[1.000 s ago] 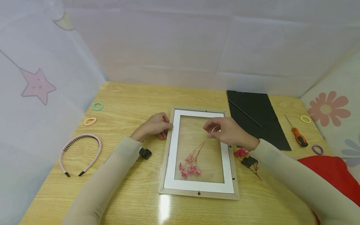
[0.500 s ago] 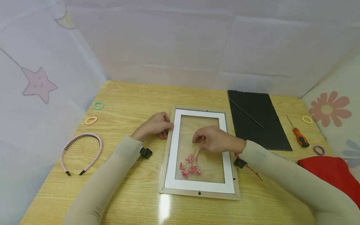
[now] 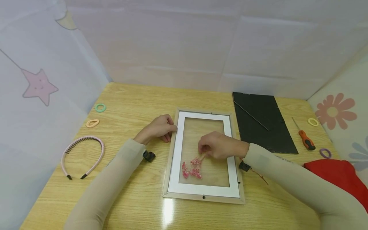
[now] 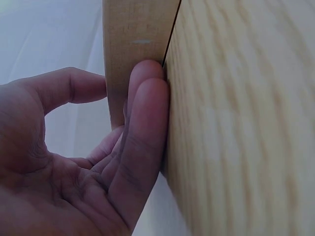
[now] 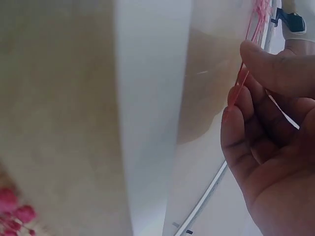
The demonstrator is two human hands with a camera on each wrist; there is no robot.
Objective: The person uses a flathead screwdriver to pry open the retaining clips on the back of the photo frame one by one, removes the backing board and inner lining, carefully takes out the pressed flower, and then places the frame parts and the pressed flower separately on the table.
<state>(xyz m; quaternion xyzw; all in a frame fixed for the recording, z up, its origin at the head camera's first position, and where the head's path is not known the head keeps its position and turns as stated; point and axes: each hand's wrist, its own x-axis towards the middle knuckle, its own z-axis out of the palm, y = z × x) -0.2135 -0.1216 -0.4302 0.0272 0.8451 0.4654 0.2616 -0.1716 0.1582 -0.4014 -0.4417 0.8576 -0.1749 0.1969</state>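
Observation:
A light wooden picture frame [image 3: 203,197] with a white mat and a clear pane lies on the table [image 3: 135,198]. My left hand [image 3: 159,128] grips its left side, thumb at the top edge and fingers against the outer wall, as the left wrist view shows. Over the pane, my right hand [image 3: 217,145] pinches the thin stem of a pink dried flower sprig [image 3: 195,169]; the blossoms point down toward the lower left of the opening. In the right wrist view the red stem [image 5: 238,83] runs between thumb and fingers. A second sprig [image 3: 260,176] lies right of the frame, partly hidden by my wrist.
A black backing board [image 3: 264,124] with a thin metal rod [image 3: 251,115] lies at the back right. Beside it are an orange screwdriver [image 3: 306,140], a yellow hair tie [image 3: 312,122], a purple hair tie [image 3: 325,153] and red cloth [image 3: 333,172]. A pink headband [image 3: 102,150] lies left.
My right hand has come down and left onto the stem and pinched it. The sprig has shifted slightly up and left. My left hand stays at the frame.

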